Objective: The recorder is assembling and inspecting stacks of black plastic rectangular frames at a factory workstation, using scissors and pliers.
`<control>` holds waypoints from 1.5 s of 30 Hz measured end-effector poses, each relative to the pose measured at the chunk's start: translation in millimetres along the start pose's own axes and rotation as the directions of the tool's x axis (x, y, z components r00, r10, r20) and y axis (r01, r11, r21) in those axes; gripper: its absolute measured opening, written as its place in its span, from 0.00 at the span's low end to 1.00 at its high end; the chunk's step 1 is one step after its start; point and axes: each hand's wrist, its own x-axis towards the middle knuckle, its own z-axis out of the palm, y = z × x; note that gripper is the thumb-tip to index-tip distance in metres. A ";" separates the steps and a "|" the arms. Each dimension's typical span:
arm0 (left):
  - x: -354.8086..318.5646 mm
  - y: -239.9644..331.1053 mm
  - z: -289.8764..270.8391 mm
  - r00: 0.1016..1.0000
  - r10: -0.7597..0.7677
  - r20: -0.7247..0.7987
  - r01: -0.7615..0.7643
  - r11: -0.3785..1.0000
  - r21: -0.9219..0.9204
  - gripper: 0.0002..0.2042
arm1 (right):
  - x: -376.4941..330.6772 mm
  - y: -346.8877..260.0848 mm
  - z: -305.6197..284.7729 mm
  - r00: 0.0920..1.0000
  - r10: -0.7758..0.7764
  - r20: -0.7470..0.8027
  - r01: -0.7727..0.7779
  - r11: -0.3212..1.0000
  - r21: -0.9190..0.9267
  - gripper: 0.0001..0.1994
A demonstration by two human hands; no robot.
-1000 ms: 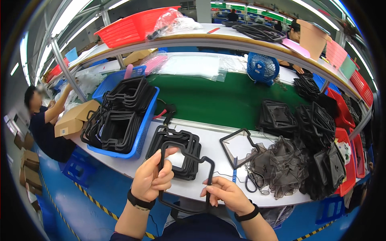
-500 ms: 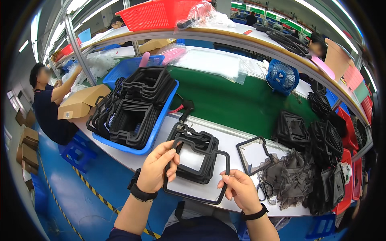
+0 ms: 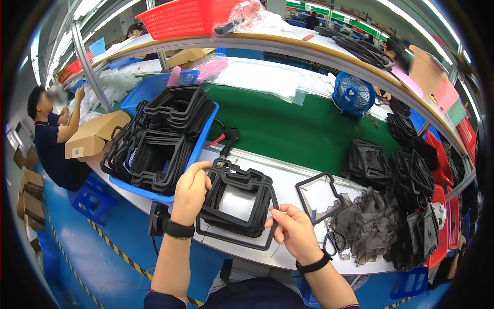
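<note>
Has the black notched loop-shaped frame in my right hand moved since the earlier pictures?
Yes, the black notched frame has moved away from you, judged against the stacked black frames.

Navy top [image 3: 252, 296], grey trousers [image 3: 257, 270], black wristbands [image 3: 314, 263], boxy black left-wrist device [image 3: 158, 218]

Workbench [image 3: 262, 123], stacked frames [image 3: 231, 224] and striped floor tape [image 3: 120, 252] show a workshop.

Bright, cool light around the blue fan [image 3: 354, 94].
Tube lights [image 3: 415, 28] glare above it; white sheeting [image 3: 257, 77] to its left looks washed out. The shelf [image 3: 298, 43] bows, corners blacken, and detail behind the fan seems slightly soft.
</note>
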 end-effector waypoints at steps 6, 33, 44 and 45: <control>27.3 -7.3 17.2 0.941 0.337 -0.019 -0.268 0.782 0.562 0.19 | 38.6 12.2 9.3 0.999 -0.049 0.014 0.050 0.995 -0.088 0.11; -91.2 -13.1 117.6 0.736 -0.379 0.561 0.672 0.506 -0.540 0.22 | -97.0 -4.1 -82.1 0.749 -0.474 0.462 0.474 -0.103 -0.874 0.10; -134.9 -52.0 101.3 0.751 -0.382 0.539 0.580 0.772 -0.261 0.16 | -83.3 42.1 -74.8 0.983 0.048 -0.175 -0.096 0.955 -0.281 0.08; -136.5 -50.6 101.8 0.781 -0.309 0.542 0.502 0.828 -0.252 0.16 | -76.8 48.9 -75.1 0.982 0.048 -0.182 -0.097 0.958 -0.269 0.08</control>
